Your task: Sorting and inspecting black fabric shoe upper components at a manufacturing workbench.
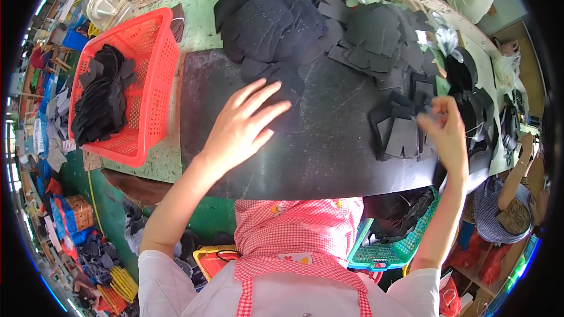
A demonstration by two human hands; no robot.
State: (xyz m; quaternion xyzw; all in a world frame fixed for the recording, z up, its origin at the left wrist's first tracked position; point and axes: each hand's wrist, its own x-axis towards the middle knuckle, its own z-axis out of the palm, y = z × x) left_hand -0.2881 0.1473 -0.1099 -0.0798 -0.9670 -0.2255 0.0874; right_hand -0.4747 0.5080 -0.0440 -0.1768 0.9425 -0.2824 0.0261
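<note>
Apparently, I watch the left hand splay its fingers, unclenched, by a dark piece on the black mat; the right hand's blurred grip I can't tell. Heaped pieces sit ahead, probably for easy reach.

Green table: black mat, red basket, dark pieces.

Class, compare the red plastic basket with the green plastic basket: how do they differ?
The red plastic basket stands on the pale-green worktable, at left; the green plastic basket sits below its level. The red one shows nearly whole; the green one is partly hidden. Both have perforated walls and hold dark pieces.
</note>
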